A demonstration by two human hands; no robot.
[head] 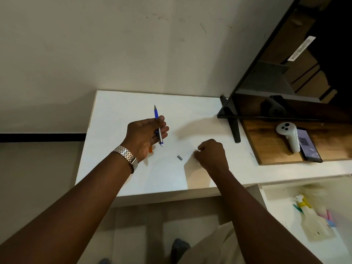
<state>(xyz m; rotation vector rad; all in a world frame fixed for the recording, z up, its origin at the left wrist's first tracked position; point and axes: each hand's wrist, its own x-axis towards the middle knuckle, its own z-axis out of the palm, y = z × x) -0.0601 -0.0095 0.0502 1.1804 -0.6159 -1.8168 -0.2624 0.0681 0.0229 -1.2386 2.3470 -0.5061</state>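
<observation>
My left hand [145, 135] holds a blue and silver mechanical pencil [158, 126] between thumb and fingers, its tip pointing away from me over the white table [118, 111]. A small silver cap [179, 157] lies on the table between my hands. My right hand [212, 154] hovers just right of the cap with its fingers curled; whether they pinch anything is hidden. A small orange piece [151, 149] peeks out from under my left hand.
A black monitor [266, 77] on a stand [235, 128] fills the right. A white controller [288, 135] and a phone [308, 145] lie on a wooden board [270, 149]. A thin pencil lead [251, 154] lies near that board. Lower right holds a plastic bag of coloured items [314, 220].
</observation>
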